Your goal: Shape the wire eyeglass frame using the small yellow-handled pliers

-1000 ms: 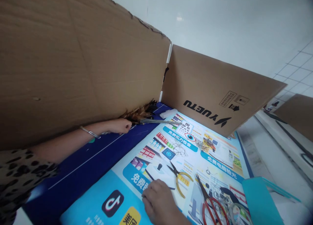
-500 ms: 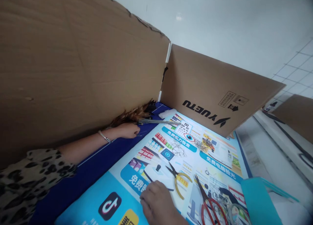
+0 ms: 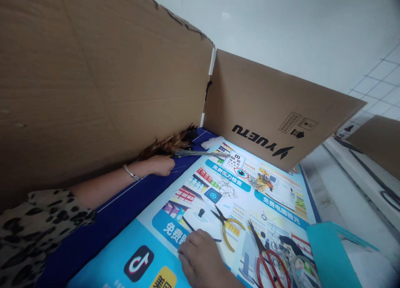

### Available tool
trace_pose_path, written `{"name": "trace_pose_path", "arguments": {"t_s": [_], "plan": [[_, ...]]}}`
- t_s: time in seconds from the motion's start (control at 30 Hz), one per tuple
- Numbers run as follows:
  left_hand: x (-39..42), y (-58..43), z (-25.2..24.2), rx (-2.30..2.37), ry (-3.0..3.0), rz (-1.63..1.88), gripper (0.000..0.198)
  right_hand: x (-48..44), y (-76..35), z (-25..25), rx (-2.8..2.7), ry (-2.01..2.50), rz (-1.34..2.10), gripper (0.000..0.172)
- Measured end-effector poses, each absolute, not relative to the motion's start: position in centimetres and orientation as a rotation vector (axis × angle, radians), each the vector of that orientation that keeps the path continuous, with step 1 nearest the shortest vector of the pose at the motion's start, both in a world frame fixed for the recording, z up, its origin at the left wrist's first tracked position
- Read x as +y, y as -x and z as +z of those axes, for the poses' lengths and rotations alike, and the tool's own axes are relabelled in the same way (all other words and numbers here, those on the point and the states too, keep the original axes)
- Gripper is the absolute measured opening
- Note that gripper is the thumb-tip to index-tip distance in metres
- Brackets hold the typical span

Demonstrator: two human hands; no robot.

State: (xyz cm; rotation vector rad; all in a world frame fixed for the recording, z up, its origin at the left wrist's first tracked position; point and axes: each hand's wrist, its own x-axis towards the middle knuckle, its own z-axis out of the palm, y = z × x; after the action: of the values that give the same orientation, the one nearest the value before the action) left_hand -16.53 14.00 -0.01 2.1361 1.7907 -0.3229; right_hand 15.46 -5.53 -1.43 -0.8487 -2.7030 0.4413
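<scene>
At the left, my left hand (image 3: 163, 166) is closed over the blue cloth, next to brown feathers (image 3: 168, 143) and a bundle of thin wires (image 3: 200, 153); what its fingers hold is too small to make out. My right hand (image 3: 201, 254) rests with curled fingers on the printed sheet (image 3: 168, 246), low in the view; its fingertips are hidden. Beyond it lie yellow-handled pliers (image 3: 229, 227) and red-handled scissors (image 3: 268, 259). Tangled thin wire (image 3: 227, 187) is on the sheet, with more beside the scissors.
Tall cardboard panels (image 3: 78, 71) stand along the left and the back (image 3: 275, 113). A teal box (image 3: 333, 254) is at the right edge of the sheet. A clear roll (image 3: 304, 271) lies beside the scissors. A small white block (image 3: 212, 142) sits near the panel corner.
The view has shifted slightly. My left hand stays closed near the feathers, with thin strands now faintly visible by its fingers. My right hand has hardly moved.
</scene>
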Motion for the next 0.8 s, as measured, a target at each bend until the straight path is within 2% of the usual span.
{"name": "trace_pose_path", "arguments": {"t_s": [0.37,0.8], "plan": [[12.8,16.8,0.8,1.781,-2.129,-0.293,0.03,-5.6,-15.5,-1.4,-2.709,0.847,0.429,0.009],[15.9,14.4,1.9,1.785,-2.17,-0.211,0.031,-5.5,-15.5,-1.3,-2.699,0.815,0.41,0.011]]}}
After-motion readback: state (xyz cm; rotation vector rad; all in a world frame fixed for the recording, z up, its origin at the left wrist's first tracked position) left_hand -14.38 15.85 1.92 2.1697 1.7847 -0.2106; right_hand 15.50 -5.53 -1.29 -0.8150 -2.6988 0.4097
